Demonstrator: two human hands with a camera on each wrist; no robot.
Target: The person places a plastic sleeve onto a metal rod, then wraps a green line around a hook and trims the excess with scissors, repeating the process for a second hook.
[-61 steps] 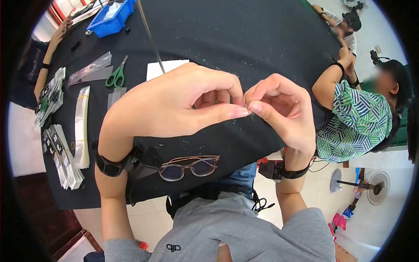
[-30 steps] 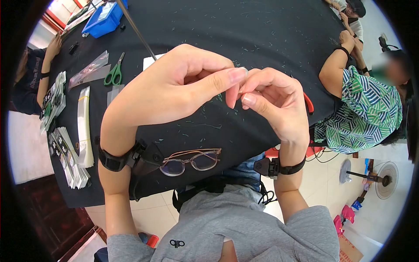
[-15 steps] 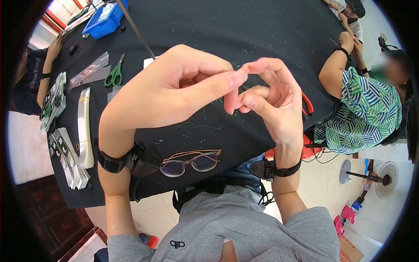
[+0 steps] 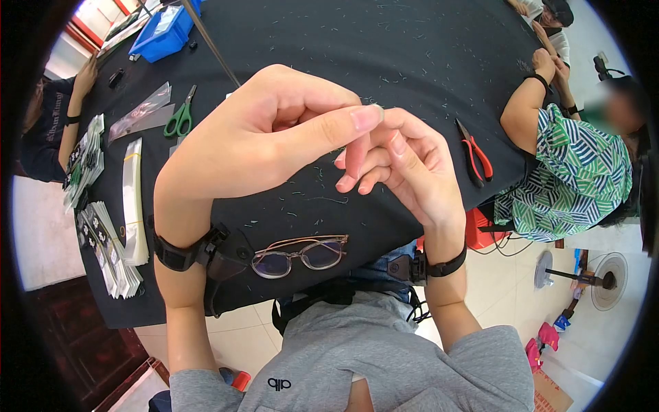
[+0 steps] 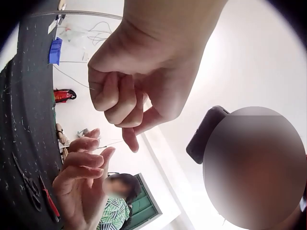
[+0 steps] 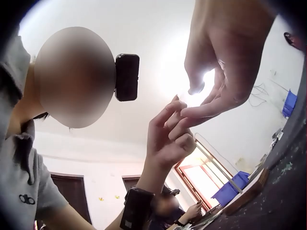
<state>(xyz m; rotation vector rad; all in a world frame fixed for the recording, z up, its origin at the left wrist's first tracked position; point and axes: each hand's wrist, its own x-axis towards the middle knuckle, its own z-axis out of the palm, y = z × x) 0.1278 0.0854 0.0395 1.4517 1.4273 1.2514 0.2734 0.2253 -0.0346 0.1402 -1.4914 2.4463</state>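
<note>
In the head view my left hand is raised over the black table, its thumb and index fingertips pinched together and its other fingers curled. A tiny greenish piece peeks out at that thumb tip; I cannot tell what it is, as the fingers hide most of it. My right hand is close on the right, fingers loosely bent and spread, with its index finger reaching the left fingertips. The left wrist view shows the right hand with thumb and fingers apart. Below the hands lie eyeglasses and scattered green thread-like scraps.
Red-handled pliers lie on the right of the black cloth. Green scissors, a bundle of clear sleeves and packets are at left. A blue bin and a metal rod stand farther back. Other people sit around the table.
Both hands pinched together at first. The right thumb and fingers have since spread and turned, shifting slightly left and uncovering the pliers. The left hand moved slightly up and left, still pinching.
</note>
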